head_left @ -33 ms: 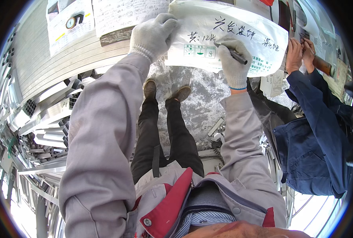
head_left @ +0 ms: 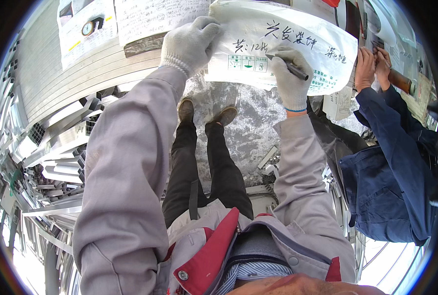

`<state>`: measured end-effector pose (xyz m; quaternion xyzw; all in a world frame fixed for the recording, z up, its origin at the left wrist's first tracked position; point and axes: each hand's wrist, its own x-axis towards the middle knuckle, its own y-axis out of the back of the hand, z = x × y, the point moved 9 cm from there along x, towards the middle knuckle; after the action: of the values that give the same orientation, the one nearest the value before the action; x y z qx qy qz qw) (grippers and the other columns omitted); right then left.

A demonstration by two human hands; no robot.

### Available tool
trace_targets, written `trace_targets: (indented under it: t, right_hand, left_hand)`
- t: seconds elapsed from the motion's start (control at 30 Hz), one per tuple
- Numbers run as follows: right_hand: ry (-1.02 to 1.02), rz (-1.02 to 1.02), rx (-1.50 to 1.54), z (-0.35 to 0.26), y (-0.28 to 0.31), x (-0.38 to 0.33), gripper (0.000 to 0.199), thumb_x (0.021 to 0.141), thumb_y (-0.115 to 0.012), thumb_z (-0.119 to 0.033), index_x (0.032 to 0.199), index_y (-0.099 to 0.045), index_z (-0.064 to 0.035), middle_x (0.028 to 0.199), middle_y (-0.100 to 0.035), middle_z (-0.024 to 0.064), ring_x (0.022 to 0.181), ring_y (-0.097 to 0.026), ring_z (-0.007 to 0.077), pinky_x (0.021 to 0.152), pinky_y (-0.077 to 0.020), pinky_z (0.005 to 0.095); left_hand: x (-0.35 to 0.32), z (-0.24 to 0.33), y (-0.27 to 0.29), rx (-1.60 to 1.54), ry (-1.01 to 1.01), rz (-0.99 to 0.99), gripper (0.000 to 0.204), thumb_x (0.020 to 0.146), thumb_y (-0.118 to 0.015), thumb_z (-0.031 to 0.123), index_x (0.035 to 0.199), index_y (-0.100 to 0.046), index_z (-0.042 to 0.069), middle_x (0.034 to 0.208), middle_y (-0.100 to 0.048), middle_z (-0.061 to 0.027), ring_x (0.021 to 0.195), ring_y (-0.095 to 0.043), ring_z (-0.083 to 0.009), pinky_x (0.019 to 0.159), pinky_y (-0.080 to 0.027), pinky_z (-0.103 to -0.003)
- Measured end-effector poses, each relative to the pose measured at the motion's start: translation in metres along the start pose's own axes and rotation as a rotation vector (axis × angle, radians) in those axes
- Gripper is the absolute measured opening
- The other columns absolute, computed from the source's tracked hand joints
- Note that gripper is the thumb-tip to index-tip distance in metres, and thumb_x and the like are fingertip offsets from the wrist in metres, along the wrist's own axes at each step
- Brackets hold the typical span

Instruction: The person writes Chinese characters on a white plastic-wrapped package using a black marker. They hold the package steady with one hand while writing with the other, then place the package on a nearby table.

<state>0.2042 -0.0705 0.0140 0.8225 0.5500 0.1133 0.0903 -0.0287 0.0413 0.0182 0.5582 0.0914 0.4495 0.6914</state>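
A white plastic-like sheet (head_left: pixel 302 61), marked with black handwriting and green print, lies at the top centre with its near edge hanging over the floor. My left hand (head_left: pixel 189 42), in a pale knitted glove, has its fingers curled at the sheet's left edge and grips it there. In my gloved right hand (head_left: pixel 293 76) is a black marker pen (head_left: pixel 296 71). Its tip points left, at the sheet just below the handwriting. The marker's back end sticks out on the right of the glove.
Handwritten papers (head_left: pixel 162 17) lie left of the sheet on stacked pale profiles (head_left: pixel 105 54), beside a round gauge (head_left: pixel 87 28). Metal offcuts (head_left: pixel 61 167) crowd the left. A co-worker's hands (head_left: pixel 371 69) work at the right, near a brown cylinder (head_left: pixel 401 81). Grey floor (head_left: pixel 253 128) shows below.
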Motion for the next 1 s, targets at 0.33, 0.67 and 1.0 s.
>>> trace_targets:
  t: [0.33, 0.67, 1.0]
  right_hand:
    - [0.032, 0.071, -0.123, -0.007, 0.016, 0.007, 0.008, 0.091, -0.078, 0.004, 0.098, -0.079, -0.0003, 0.105, -0.080, 0.0071, 0.088, -0.070, 0.0099, 0.081, -0.0570, 0.0255]
    - [0.030, 0.026, -0.151, 0.005, 0.023, 0.003, 0.010, 0.091, -0.076, 0.003, 0.101, -0.079, 0.0020, 0.107, -0.078, 0.0095, 0.087, -0.070, 0.0113, 0.081, -0.0574, 0.0261]
    - [-0.093, 0.086, -0.118, 0.016, 0.042, -0.001, 0.013, 0.094, -0.080, -0.001, 0.106, -0.078, 0.0025, 0.113, -0.077, 0.0109, 0.089, -0.071, 0.0112, 0.080, -0.0596, 0.0261]
  left_hand:
    - [-0.001, -0.001, -0.002, -0.038, 0.035, -0.022, 0.006, 0.103, -0.074, 0.027, 0.104, -0.076, 0.022, 0.114, -0.077, 0.0062, 0.095, -0.077, -0.0238, 0.079, -0.066, -0.039]
    - [-0.001, -0.002, -0.003, -0.011, 0.058, -0.042, 0.007, 0.103, -0.074, 0.029, 0.104, -0.077, 0.023, 0.114, -0.078, 0.0063, 0.092, -0.077, -0.0239, 0.077, -0.066, -0.039]
    - [0.001, 0.000, -0.001, 0.013, 0.038, -0.012, 0.004, 0.101, -0.076, 0.024, 0.099, -0.078, 0.022, 0.110, -0.079, 0.0067, 0.087, -0.079, -0.0181, 0.068, -0.065, -0.034]
